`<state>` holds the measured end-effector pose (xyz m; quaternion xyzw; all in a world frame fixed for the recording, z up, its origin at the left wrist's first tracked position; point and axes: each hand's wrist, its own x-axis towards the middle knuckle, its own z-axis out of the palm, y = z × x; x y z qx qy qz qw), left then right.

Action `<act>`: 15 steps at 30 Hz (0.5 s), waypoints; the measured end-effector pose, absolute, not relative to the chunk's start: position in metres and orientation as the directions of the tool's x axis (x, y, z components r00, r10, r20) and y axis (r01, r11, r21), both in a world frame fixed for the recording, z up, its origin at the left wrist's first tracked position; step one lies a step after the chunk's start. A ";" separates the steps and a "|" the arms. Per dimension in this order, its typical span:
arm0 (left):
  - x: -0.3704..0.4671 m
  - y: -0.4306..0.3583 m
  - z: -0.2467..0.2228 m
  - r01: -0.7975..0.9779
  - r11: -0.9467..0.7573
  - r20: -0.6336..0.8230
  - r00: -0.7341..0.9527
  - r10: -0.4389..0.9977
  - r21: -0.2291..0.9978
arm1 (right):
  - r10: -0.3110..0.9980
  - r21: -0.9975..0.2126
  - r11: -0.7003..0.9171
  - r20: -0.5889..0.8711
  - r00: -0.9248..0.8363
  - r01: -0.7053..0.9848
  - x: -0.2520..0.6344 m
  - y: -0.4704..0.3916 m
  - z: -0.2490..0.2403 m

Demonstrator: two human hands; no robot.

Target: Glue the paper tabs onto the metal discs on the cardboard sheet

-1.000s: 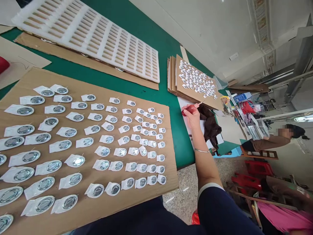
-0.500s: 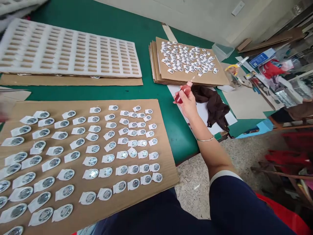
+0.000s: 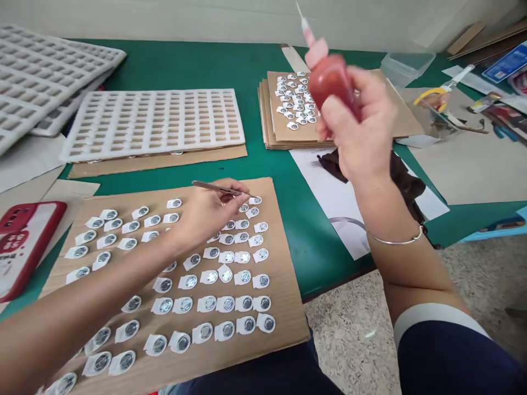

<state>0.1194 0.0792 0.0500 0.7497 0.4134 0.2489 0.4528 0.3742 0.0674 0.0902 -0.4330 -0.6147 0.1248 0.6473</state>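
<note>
Bottle shift: since the previous frame, right hand (image 3: 364, 129) has lifted the red bottle (image 3: 331, 82) higher in view; left hand (image 3: 216, 211) has come in over the cardboard sheet (image 3: 284, 315). View swung too.
Bottle risk: stray squeeze, I'd say. Palm wraps the body, so extra thumb pressure could push contents out of the nozzle (image 3: 307, 32). Contents: can't tell.
Forearm risk: left forearm (image 3: 115, 281) crosses above the discs (image 3: 163, 305) short of the left hand; a low wrist could drag some out of line. Contact: can't tell.
Tweezers risk: tweezers (image 3: 218, 188) reach the corner disc (image 3: 257, 201) just right of the left fingertips. Crooked tip could skew it or bump close neighbours. Pinched or only touching: can't tell.
Right hand pose: grasping the bottle, thumb on the near side, nozzle up and leaning left; wrist raised, motion-blurred.
Left hand pose: grasping the tweezers like a pen, knuckles up, tip pointing right.
Disc layout: loose rows under and around the left hand, white tabs mostly pointing left.
Cloth: brown cloth (image 3: 407, 181) behind and beside the right wrist, on white paper (image 3: 321, 181).
Tray: white tray (image 3: 241, 131) beyond the left hand.
Stack: cardboard stack (image 3: 405, 123) behind the right hand, more discs on top.
</note>
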 end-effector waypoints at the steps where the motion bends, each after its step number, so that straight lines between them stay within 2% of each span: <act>1: 0.120 0.080 0.046 0.404 -0.264 -0.001 0.550 0.835 0.876 | 0.656 -0.690 0.647 0.720 0.225 0.324 0.370 0.072 0.103; 3: 0.121 0.082 0.038 0.422 -0.317 0.024 0.569 0.822 0.849 | 0.592 -0.650 0.710 0.760 0.270 0.271 0.363 0.081 0.122; 8: 0.121 0.085 0.023 0.469 -0.411 0.113 0.540 0.834 0.782 | 0.666 -0.748 0.660 0.625 0.407 0.070 0.350 0.097 0.125; 10: 0.123 0.089 0.020 0.471 -0.378 0.108 0.504 0.857 0.797 | 0.686 -0.775 0.631 0.582 0.436 0.040 0.351 0.103 0.115; 15: 0.138 0.111 0.012 0.419 -0.228 0.038 0.415 0.909 0.879 | 0.817 -0.868 0.494 0.442 0.370 -0.056 0.368 0.112 0.102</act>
